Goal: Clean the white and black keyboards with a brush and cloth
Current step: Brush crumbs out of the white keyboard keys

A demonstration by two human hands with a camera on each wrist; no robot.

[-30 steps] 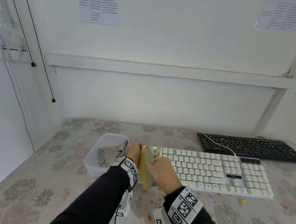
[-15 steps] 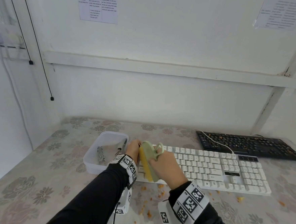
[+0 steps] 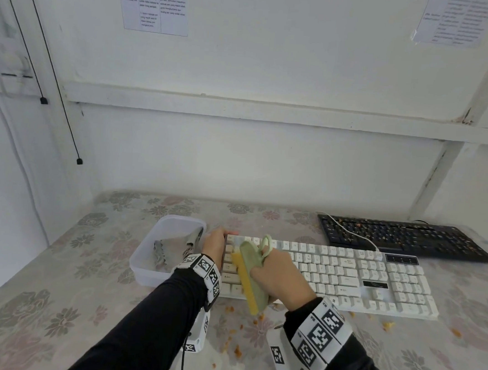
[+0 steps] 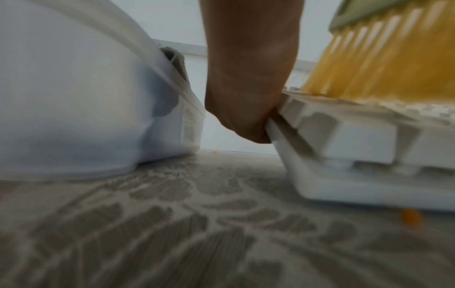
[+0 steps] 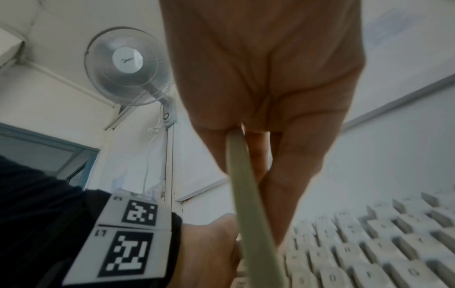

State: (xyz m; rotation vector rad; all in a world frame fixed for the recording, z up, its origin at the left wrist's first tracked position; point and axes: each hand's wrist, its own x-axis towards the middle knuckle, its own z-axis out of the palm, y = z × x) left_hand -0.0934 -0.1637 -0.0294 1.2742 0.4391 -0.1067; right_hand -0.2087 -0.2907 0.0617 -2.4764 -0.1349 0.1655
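Note:
The white keyboard (image 3: 346, 275) lies across the middle of the floral table. My left hand (image 3: 215, 245) holds its left end, the palm against the edge (image 4: 344, 136). My right hand (image 3: 279, 277) grips a green brush (image 3: 249, 274) by its looped handle (image 5: 246, 194). The yellow bristles (image 4: 369, 58) rest on the leftmost keys. The black keyboard (image 3: 401, 237), strewn with orange crumbs, lies behind it at the right. A grey cloth (image 3: 172, 246) sits crumpled in a clear plastic tub (image 3: 159, 228) left of my left hand.
Orange crumbs (image 3: 237, 349) are scattered on the tablecloth in front of the white keyboard. Its white cable (image 3: 349, 234) runs over the black keyboard. The wall stands close behind the table. Black cords (image 3: 63, 108) hang at the left.
The brush has shifted slightly right, from the keyboard's left edge onto the first key columns, and tilted. My left hand has stayed at the keyboard's left end.

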